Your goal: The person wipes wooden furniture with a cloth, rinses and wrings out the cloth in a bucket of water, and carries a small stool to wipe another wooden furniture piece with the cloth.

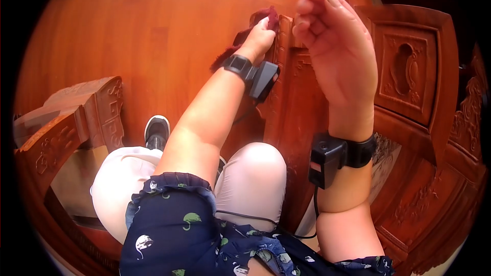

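Dark red fuzzy cloth (272, 16) bunches under the gripping fingers of the left hand (260, 39); the right hand (340, 53) curls loosely, empty.

Likely home sitting room: carved reddish wooden armchair (107, 103), matching carved chair back (447, 33), glossy wood floor (128, 25).

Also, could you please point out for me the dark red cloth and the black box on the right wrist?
Dark red cloth (242, 38): head view, on the crumpled part beside the left hand (259, 40).
Black box (326, 159): head view, middle of its body.
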### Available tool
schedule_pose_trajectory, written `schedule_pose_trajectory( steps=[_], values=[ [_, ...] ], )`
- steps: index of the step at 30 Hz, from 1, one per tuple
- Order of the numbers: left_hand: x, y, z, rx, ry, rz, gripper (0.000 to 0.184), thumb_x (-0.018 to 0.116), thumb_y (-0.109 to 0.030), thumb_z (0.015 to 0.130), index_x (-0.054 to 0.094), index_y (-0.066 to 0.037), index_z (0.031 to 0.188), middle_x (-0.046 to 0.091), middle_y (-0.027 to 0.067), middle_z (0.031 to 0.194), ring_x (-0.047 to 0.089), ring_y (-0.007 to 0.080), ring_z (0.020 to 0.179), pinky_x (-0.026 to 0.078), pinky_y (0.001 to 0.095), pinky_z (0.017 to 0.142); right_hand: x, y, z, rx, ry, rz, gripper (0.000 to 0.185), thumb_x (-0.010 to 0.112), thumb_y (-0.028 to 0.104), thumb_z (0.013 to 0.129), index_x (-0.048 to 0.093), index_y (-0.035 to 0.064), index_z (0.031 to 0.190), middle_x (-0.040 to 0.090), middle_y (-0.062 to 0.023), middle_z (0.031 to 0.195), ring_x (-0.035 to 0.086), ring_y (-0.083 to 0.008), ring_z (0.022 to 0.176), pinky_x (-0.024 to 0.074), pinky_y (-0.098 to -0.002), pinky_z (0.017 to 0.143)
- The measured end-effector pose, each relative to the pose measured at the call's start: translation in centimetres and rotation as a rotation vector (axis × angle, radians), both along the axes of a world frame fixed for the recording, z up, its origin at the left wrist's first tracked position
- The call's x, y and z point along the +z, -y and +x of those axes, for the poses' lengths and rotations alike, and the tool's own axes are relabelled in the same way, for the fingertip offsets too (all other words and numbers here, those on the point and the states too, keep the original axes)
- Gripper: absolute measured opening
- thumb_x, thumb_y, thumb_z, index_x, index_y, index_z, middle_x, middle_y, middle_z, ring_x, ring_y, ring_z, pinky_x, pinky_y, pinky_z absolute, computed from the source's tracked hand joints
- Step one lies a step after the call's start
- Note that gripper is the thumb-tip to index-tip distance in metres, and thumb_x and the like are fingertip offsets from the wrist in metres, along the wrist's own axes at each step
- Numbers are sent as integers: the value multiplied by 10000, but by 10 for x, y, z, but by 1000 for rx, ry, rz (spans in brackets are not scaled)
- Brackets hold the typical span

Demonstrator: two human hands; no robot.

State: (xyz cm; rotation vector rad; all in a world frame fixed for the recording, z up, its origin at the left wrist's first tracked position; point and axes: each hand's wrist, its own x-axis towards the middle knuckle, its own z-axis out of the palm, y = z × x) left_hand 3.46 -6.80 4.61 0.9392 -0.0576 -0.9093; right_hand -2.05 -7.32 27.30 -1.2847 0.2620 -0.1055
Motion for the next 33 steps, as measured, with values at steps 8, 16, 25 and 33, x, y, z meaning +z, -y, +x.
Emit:
schedule_pose_trajectory(
  steps=[8, 16, 25, 33],
  values=[
    [-15, -24, -32, -50, -124, 7, 431, 389, 70, 768, 470, 4, 1186, 545, 105, 1107, 507, 187, 1040, 409, 302, 905, 2, 2, 0, 4, -26, -18, 285, 451, 158, 906, 554, -42, 1080, 598, -69, 923, 544, -117, 794, 450, -244, 742],
    [11, -55, -56, -132, -80, 82, 536, 361, 70, 760, 369, 34, 1295, 473, 122, 1266, 417, 188, 1180, 290, 297, 1001, -4, 4, 1, -9, -6, -19, 264, 462, 143, 905, 573, -40, 1060, 612, -69, 904, 561, -114, 787, 458, -236, 731],
    [13, -90, -105, -233, -98, 207, 623, 379, 56, 746, 251, 32, 1355, 284, 172, 1408, 233, 237, 1322, 181, 326, 1069, -3, 3, 2, 5, 10, -52, 250, 477, 145, 902, 590, -36, 1031, 618, -73, 875, 565, -111, 779, 458, -231, 723],
    [-4, -126, -140, -386, -183, 140, 625, 420, 48, 769, 235, 17, 1365, 236, 171, 1428, 191, 242, 1337, 164, 322, 1075, 3, -7, 2, -38, -46, -48, 204, 476, 123, 905, 590, -18, 998, 610, -47, 840, 565, -96, 741, 452, -195, 676]
  ],
)
